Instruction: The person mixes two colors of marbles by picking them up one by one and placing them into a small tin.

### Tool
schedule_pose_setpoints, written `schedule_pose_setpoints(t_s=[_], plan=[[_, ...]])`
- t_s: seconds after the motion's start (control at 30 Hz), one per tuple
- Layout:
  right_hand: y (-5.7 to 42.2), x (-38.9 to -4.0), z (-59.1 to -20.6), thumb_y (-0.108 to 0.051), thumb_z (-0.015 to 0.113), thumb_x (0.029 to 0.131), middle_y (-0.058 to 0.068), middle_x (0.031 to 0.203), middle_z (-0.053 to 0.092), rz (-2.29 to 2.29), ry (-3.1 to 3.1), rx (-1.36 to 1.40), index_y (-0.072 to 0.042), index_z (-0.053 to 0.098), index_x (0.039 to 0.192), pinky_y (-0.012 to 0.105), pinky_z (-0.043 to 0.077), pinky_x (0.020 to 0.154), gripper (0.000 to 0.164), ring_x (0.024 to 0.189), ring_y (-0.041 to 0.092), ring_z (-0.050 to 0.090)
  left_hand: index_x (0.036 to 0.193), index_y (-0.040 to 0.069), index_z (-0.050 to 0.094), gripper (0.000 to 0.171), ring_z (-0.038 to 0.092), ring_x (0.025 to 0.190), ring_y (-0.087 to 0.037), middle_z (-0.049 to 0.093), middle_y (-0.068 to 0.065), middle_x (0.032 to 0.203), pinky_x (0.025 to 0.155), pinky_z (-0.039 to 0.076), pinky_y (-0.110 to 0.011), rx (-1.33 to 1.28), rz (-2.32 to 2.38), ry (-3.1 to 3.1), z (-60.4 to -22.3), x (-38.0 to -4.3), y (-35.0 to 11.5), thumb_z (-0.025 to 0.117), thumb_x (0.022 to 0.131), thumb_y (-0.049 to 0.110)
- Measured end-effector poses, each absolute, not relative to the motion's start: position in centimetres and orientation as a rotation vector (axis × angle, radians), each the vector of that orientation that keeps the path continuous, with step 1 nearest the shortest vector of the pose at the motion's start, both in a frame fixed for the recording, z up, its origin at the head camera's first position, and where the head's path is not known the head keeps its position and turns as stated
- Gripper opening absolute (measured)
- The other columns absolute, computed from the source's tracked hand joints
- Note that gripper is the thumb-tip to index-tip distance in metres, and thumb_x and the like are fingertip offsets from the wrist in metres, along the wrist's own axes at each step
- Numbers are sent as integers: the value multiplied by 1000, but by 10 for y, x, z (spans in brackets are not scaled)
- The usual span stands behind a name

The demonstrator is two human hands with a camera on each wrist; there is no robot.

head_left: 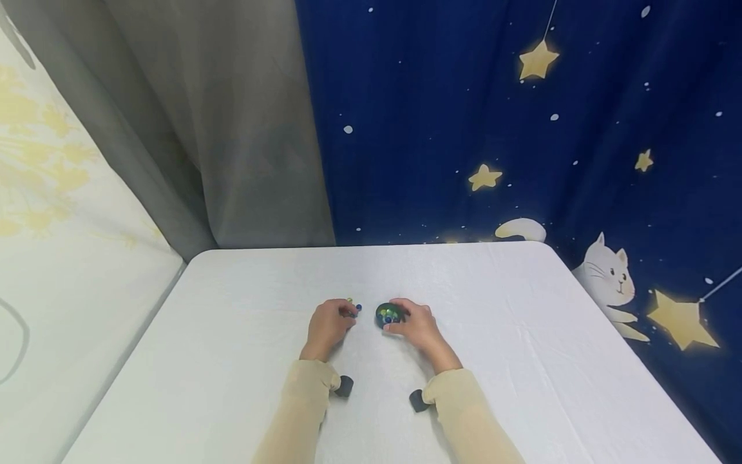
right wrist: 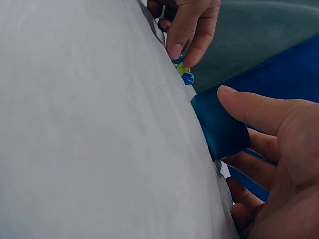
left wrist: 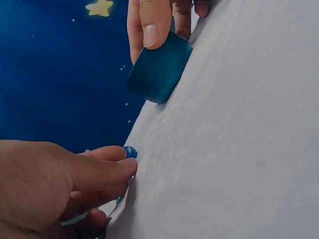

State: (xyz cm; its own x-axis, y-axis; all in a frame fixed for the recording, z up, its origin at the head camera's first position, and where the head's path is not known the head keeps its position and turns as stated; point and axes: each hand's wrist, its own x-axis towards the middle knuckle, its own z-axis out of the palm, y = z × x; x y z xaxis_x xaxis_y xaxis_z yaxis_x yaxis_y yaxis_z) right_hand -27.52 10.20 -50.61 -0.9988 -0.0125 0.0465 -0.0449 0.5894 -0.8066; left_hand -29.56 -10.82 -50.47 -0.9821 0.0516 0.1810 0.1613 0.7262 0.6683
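Note:
My left hand (head_left: pixel 328 327) pinches a blue glass marble (left wrist: pixel 130 152) between thumb and forefinger, low over the white table. Just beyond its fingertips lie a blue marble (right wrist: pixel 188 78) and a yellow-green marble (right wrist: pixel 183 68). To the right, my right hand (head_left: pixel 420 327) grips a small dark teal cup (left wrist: pixel 162 69) by its sides, thumb on the near side and fingers on the far side. Several blue and green marbles (head_left: pixel 388 318) show inside the cup in the head view. The cup's base is at or close to the tabletop; exact contact cannot be told.
A white cloth covers the table (head_left: pixel 243 386). Behind it hang a grey curtain (head_left: pixel 261 129) and a dark blue curtain (head_left: pixel 417 129) with stars and a cat. Black wrist devices (head_left: pixel 344 386) sit at both sleeve cuffs. A pale patterned cloth hangs at left.

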Motion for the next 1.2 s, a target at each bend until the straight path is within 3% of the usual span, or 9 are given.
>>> schedule_pose_setpoints(t_s=[0.33, 0.83, 1.2], plan=[[102, -275, -506, -25, 84, 74, 12, 125, 62, 1380, -2771, 57, -19, 63, 128, 59, 32, 100, 58, 120, 37, 45, 86, 19, 75, 15, 64, 92, -21, 71, -1, 102, 84, 47, -42, -228, -1130, -2769, -503, -298, -111, 79, 77, 7], [104, -274, -506, -26, 85, 74, 11, 125, 62, 1369, -2773, 70, -20, 63, 127, 59, 32, 100, 58, 120, 37, 44, 89, 19, 75, 14, 56, 76, -15, 65, 6, 83, 75, 44, -36, -260, -1329, -2684, -495, -300, -108, 78, 80, 9], [104, -274, -507, -26, 85, 74, 10, 124, 62, 1351, -2772, 79, -20, 63, 127, 59, 33, 99, 58, 118, 36, 45, 94, 19, 75, 13, 57, 82, -16, 65, 7, 83, 77, 45, -36, -254, -1422, -2607, -491, -300, -105, 76, 83, 12]])
